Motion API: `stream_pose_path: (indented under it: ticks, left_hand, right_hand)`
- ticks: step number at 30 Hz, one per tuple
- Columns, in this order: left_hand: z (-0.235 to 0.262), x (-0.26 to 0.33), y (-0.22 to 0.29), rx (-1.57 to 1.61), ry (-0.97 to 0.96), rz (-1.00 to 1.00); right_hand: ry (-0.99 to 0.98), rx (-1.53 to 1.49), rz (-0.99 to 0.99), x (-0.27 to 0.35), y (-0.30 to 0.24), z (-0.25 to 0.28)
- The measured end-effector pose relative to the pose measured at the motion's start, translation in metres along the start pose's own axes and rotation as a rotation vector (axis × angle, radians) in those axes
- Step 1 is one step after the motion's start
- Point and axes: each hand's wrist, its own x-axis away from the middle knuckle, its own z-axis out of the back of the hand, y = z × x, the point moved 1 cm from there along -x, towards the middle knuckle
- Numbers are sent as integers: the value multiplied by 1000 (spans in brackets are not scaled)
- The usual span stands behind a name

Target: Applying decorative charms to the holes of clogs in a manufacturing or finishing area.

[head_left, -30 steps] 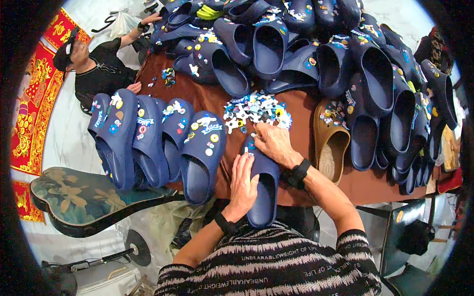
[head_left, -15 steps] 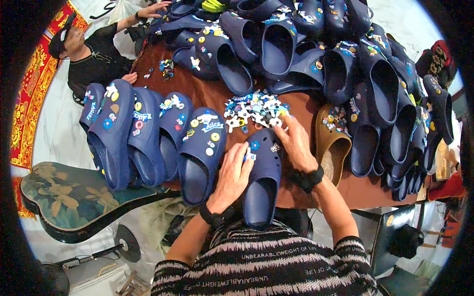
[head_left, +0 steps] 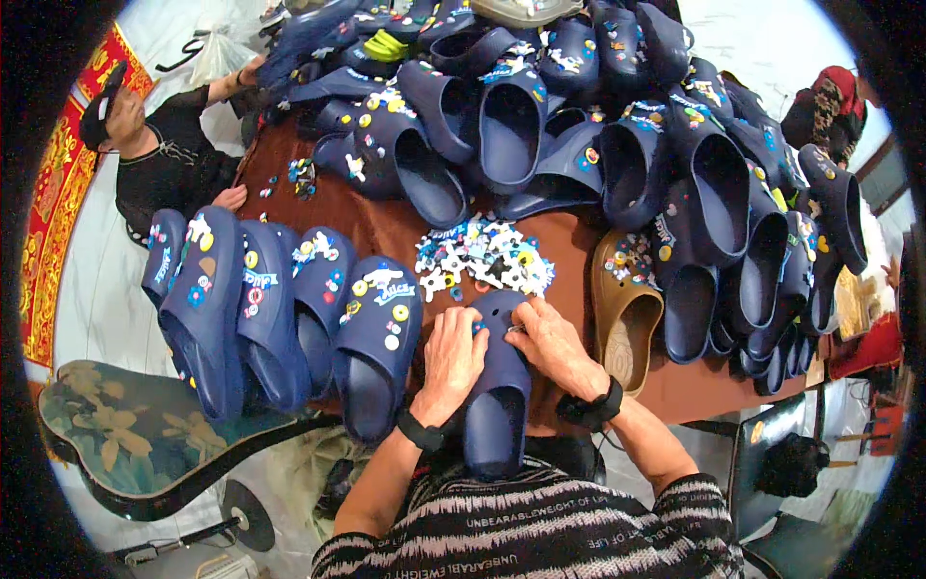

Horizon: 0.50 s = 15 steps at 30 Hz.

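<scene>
A navy blue clog lies with its heel toward me and its holed toe pointing away. My left hand wraps the left side of its upper with fingers curled; a bit of a blue charm shows at the fingertips. My right hand is closed in a pinch at the upper's right side. Something small and pale shows at its fingertips, too small to name. Just beyond the toe is a heap of shoe charms, mostly white, blue and black. The charms under my fingers are largely hidden.
Decorated navy clogs stand in a row on the left. A brown clog is at right, beside a large pile of navy clogs. A co-worker sits at the far left of the brown-covered table. A flowered stool seat is at lower left.
My right hand has come from the charm heap's edge onto the clog's upper, and its fingers have closed. My left fingers have moved up toward the toe. The whole view has shifted.
</scene>
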Motion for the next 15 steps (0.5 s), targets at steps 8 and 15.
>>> stream_pose_path:
  ticks: [8,15]
  left_hand:
    - [-4,-4,-3,-23,30,-62]
    - [-3,-8,0,-58,13,-86]
  right_hand:
    - [17,9,-33,-1,-8,-4]
    - [71,53,55,0,-17,-9]
